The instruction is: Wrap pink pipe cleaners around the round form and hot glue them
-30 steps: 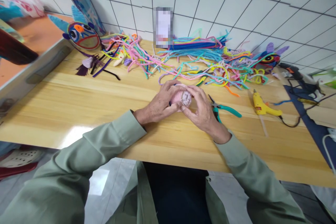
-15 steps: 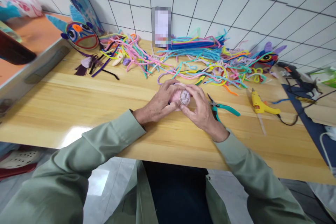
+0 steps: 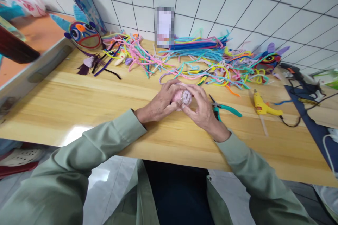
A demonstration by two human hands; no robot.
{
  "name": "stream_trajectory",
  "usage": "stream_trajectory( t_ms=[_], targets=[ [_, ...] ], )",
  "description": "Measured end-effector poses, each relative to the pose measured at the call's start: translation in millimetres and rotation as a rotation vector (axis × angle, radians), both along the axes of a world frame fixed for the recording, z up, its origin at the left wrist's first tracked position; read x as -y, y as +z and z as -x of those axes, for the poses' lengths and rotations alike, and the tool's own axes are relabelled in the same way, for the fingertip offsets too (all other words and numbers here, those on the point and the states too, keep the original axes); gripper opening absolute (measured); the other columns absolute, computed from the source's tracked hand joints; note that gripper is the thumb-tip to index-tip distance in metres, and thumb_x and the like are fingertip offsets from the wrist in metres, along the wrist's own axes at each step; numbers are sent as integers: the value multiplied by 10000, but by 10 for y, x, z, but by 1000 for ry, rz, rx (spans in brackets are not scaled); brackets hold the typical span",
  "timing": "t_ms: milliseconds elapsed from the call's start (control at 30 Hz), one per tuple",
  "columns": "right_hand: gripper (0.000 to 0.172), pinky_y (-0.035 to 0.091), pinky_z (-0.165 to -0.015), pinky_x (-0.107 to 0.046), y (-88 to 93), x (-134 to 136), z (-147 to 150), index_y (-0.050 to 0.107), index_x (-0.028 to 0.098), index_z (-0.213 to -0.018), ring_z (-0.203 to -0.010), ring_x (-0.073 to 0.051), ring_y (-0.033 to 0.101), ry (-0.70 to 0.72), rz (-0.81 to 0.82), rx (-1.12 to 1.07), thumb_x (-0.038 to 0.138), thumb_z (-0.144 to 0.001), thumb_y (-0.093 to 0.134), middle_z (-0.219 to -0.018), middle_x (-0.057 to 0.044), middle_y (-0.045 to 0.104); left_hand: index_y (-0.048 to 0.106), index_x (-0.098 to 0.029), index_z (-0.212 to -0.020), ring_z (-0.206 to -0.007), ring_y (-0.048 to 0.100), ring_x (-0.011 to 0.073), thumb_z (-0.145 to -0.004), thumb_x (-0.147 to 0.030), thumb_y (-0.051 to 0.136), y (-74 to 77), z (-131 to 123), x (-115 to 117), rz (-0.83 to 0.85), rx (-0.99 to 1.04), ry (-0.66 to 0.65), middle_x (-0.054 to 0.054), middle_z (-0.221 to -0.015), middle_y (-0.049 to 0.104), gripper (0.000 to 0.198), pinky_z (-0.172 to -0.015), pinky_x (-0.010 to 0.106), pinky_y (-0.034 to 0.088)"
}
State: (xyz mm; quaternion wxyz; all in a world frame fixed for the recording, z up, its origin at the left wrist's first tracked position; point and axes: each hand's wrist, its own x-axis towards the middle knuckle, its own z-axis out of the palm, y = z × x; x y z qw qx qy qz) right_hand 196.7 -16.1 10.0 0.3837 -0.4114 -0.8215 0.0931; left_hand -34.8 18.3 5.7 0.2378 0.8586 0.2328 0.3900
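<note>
Between my hands is a small rounded piece wound from pink pipe cleaner [image 3: 178,95], with a pale lilac disc-like end turned to the right. My left hand [image 3: 163,102] wraps its left side, thumb along the front. On the right, my right hand [image 3: 201,107] grips around the lilac end with its fingertips and thumb. The fingers cover much of the piece, so its back and underside are hidden. Pliers with teal handles [image 3: 229,109] lie on the wooden table [image 3: 105,98] just right of my right hand.
Loose coloured pipe cleaners [image 3: 148,59] and a blue bundle [image 3: 198,45] line the wall. A phone [image 3: 165,28] leans there. Two fuzzy animal faces [image 3: 83,37] flank them, one beside a can [image 3: 87,7]. A yellow glue gun [image 3: 264,105] with its cord lies right.
Both hands keep the same hold on the pink piece, with hardly any movement. The camera view has shifted slightly, moving the background a little to the right.
</note>
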Motion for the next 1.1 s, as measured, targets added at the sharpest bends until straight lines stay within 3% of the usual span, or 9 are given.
stream_trajectory(
  t_ms=[233,567,700,800,867,933,1033,1100],
  targets=[
    [606,540,-1211,-634,1,-3,3,508,313,-1628,-1426,-353,619,20,-48,-10,384,-1051,676,-1509,-140,645,486,-236,-1544,-1550,442,368,-1145,-570,440,-4,-5,-2,-1,17,1,184,-1543,513,522,-1344,667,319],
    [619,521,-1235,-638,-18,-13,0,518,305,-1635,-1445,-367,609,11,-26,-28,418,-1049,683,-1530,-146,645,496,-234,-1544,-1540,466,359,-1125,-503,512,-11,-2,-20,-17,17,14,179,-1559,526,497,-1327,638,368],
    [627,504,-1269,-600,74,64,25,475,277,-1662,-1503,-343,575,33,25,12,445,-1083,647,-1601,-152,619,489,-239,-1554,-1545,475,360,-1132,-495,514,22,25,14,-20,-1,35,160,-1570,537,494,-1317,637,417],
    [561,488,-1289,-572,198,148,-72,498,268,-1646,-1529,-316,564,-12,55,38,471,-1127,566,-1632,-142,615,478,-320,-1567,-1531,505,363,-1135,-463,493,8,48,3,-37,8,36,114,-1543,565,456,-1299,665,449],
    [435,511,-1262,-549,280,205,-303,607,281,-1546,-1471,-293,618,-103,18,46,432,-1150,509,-1556,-120,685,474,-364,-1555,-1523,512,363,-1124,-439,491,2,54,-8,-37,15,56,105,-1517,561,438,-1287,695,453],
    [335,546,-1212,-524,341,264,-716,719,295,-1376,-1359,-273,692,-250,-50,60,377,-1154,482,-1396,-90,774,463,-355,-1537,-1536,492,346,-1107,-367,513,17,54,1,-29,-5,61,108,-1523,547,434,-1291,679,457],
    [307,569,-1163,-524,357,325,-1593,751,257,-1288,-1290,-299,722,-594,-85,179,370,-1109,529,-1331,-120,798,465,-295,-1490,-1559,465,320,-1084,-255,531,54,49,32,1,-64,88,119,-1537,530,413,-1317,640,442],
    [386,607,-1096,-509,317,336,-2181,721,212,-1354,-1272,-314,727,-832,-6,438,305,-1078,469,-1356,-163,788,473,-270,-1470,-1547,472,321,-1067,-239,542,60,38,35,-2,-67,102,127,-1534,524,410,-1316,631,443]
  ],
)
